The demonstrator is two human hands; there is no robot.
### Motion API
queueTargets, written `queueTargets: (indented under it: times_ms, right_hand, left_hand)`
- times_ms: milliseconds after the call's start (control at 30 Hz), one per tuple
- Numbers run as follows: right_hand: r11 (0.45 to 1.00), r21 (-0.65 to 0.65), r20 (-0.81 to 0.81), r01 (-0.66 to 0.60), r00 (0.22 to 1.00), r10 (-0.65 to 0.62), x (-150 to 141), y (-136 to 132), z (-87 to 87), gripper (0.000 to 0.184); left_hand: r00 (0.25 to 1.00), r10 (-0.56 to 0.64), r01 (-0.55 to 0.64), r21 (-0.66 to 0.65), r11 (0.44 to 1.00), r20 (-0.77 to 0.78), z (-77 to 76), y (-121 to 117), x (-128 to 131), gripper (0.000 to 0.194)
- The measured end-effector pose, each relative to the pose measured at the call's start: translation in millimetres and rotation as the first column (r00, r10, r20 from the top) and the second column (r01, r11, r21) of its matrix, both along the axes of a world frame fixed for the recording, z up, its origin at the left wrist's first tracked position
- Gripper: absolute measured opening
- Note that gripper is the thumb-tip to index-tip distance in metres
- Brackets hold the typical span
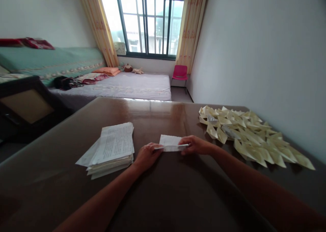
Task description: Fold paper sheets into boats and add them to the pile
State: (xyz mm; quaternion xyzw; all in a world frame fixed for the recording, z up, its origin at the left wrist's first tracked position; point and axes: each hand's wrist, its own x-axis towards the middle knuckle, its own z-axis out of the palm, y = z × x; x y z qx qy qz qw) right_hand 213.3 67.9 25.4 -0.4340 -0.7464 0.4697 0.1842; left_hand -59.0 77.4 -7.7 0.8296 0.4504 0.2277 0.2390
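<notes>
A folded sheet of printed paper (pixel 170 142) lies on the dark brown table (pixel 158 191) in front of me. My left hand (pixel 147 156) pinches its near left edge, fingers closed on the fold. My right hand (pixel 195 145) grips its near right edge the same way. To the left of my left hand sits a stack of printed paper sheets (pixel 112 149). To the right lies a heap of several folded paper boats (pixel 251 137), cream-coloured, spread along the table's right side.
Beyond the table's far edge stand a bed (pixel 122 86) with bedding, a red chair (pixel 179 73) and a barred window (pixel 146 21) with curtains. A white wall runs along the right. A dark cabinet (pixel 25 106) stands at the left.
</notes>
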Motion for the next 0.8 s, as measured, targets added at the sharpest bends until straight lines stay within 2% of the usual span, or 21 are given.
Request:
queueTargets:
  times_ms: [67,133,200,267,367,433,533,600,700,800]
  right_hand:
    - [0.995,-0.077,-0.088,0.066,0.993,-0.073,-1.4,1.7,-9.6,0.041]
    - [0.979,-0.053,-0.086,0.198,0.976,-0.202,-6.7,2.0,-18.3,0.039]
    - [0.944,0.067,0.002,0.322,0.946,-0.323,-12.8,2.0,-25.3,0.035]
    - [0.882,0.220,0.100,0.417,0.889,-0.446,-18.1,1.8,-30.3,0.032]
    - [0.779,0.367,0.187,0.509,0.779,-0.598,-23.3,-1.2,-34.4,0.055]
    - [0.761,0.420,0.244,0.495,0.746,-0.619,-24.9,-4.9,-35.3,0.055]
    - [0.775,0.470,0.305,0.423,0.746,-0.592,-24.7,-9.2,-35.7,0.031]
    - [0.782,0.492,0.299,0.384,0.768,-0.566,-23.5,-9.4,-36.3,0.023]
    - [0.795,0.513,0.299,0.325,0.800,-0.520,-21.8,-6.8,-37.7,0.022]
    - [0.805,0.512,0.339,0.299,0.791,-0.509,-21.4,-4.5,-37.9,0.023]
  left_hand:
    - [0.999,0.043,-0.043,-0.033,0.999,-0.013,1.1,1.6,1.6,0.031]
    - [0.997,0.075,-0.076,-0.072,0.994,-0.021,2.3,7.9,4.1,0.033]
    - [0.997,0.073,-0.076,-0.109,0.991,-0.032,3.9,17.0,7.0,0.043]
    - [0.996,0.056,-0.065,-0.135,0.989,-0.070,5.6,24.9,10.8,0.057]
    - [0.990,0.043,-0.056,-0.101,0.993,-0.132,6.6,28.7,17.9,0.068]
    - [0.985,0.049,-0.057,-0.040,0.998,-0.166,5.7,26.5,22.0,0.065]
    - [0.979,0.032,-0.028,0.023,0.999,-0.202,3.8,22.2,24.6,0.047]
    - [0.972,0.011,0.002,0.057,0.998,-0.236,3.2,20.6,24.2,0.038]
    - [0.954,0.010,0.028,0.124,0.992,-0.301,3.3,19.8,23.0,0.032]
    - [0.942,0.019,0.038,0.163,0.986,-0.335,3.6,19.9,23.0,0.031]
